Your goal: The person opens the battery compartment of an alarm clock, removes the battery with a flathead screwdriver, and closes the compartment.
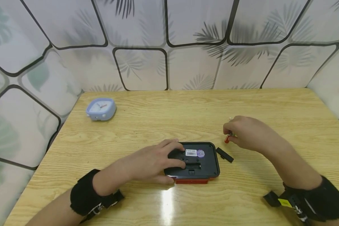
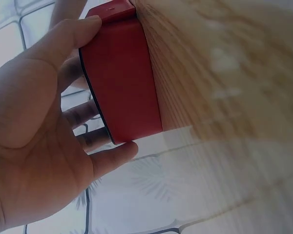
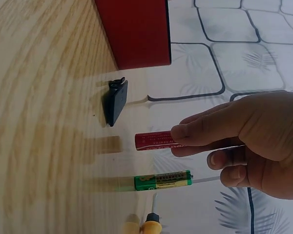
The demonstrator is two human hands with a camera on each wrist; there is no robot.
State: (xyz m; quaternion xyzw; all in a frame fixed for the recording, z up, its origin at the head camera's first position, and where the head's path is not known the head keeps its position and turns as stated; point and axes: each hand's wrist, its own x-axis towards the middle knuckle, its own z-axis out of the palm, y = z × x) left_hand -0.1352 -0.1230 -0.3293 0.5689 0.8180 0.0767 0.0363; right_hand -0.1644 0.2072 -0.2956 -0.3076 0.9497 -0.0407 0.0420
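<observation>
A red box-shaped device lies with its black back up and the battery slot uncovered. My left hand grips its left end, one fingertip at the slot. In the left wrist view, the thumb and little finger hold opposite edges of the red side. My right hand, right of the device, pinches a red battery just above the table. A green battery stands upright near that hand. The black battery cover lies beside the device's right edge.
A light blue clock sits at the back left of the wooden table. A screwdriver with a yellow handle shows beyond the green battery in the right wrist view. Patterned walls rise behind and beside the table.
</observation>
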